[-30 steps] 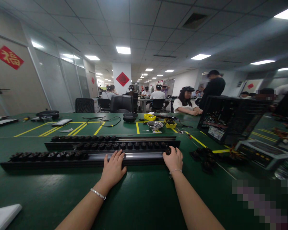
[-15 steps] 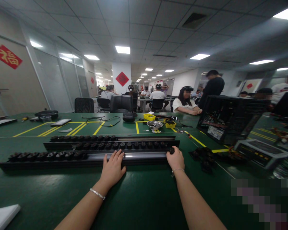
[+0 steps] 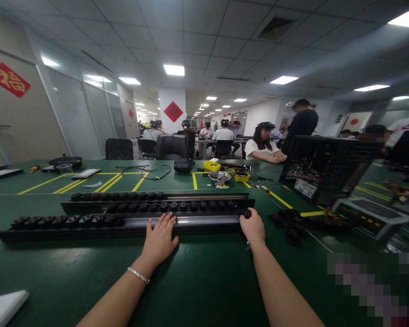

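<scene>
Glossy black rail (image 3: 204, 221), matt green table (image 3: 197, 281)

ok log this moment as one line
left hand: flat on near black rail | right hand: fingers at black knob by rail's right end | loose knobs to the right

Both bare arms reach forward. The left hand (image 3: 159, 240) lies flat, palm down, fingers spread a little, a bracelet on its wrist. The right hand (image 3: 252, 225) is curled, fingertips pinched together, a thin bracelet on its wrist.

Open computer case (image 3: 327, 168) right; yellow tray (image 3: 211, 165), metal bowl (image 3: 220, 176) beyond; seated people behind.
</scene>
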Demonstrator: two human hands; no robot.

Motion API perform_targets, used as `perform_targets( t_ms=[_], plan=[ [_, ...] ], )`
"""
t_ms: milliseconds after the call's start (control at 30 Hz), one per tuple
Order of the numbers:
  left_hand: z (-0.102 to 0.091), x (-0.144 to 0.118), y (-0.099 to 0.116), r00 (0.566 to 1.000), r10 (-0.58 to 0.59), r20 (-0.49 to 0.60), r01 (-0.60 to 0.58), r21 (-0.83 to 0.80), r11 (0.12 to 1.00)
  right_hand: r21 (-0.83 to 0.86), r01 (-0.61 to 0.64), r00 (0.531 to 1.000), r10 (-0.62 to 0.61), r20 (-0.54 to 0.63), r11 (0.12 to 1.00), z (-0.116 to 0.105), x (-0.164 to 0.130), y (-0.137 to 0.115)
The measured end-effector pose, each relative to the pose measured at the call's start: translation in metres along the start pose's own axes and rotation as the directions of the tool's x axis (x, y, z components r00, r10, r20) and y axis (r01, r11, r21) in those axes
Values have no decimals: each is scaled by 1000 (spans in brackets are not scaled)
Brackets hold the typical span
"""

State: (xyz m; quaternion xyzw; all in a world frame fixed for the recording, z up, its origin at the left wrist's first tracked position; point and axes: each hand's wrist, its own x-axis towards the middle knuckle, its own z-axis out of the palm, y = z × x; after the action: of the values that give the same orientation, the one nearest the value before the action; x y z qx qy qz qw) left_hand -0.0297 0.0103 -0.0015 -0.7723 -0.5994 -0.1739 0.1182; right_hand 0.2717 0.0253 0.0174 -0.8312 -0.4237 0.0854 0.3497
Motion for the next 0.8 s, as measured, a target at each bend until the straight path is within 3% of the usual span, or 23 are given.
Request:
perform_targets(
  t_ms=[800],
  plan=[
    [2,0,-2,1000,17,-18,-17,13,1000,20,-82,996,82,-41,996,-8,19,15]
  ],
)
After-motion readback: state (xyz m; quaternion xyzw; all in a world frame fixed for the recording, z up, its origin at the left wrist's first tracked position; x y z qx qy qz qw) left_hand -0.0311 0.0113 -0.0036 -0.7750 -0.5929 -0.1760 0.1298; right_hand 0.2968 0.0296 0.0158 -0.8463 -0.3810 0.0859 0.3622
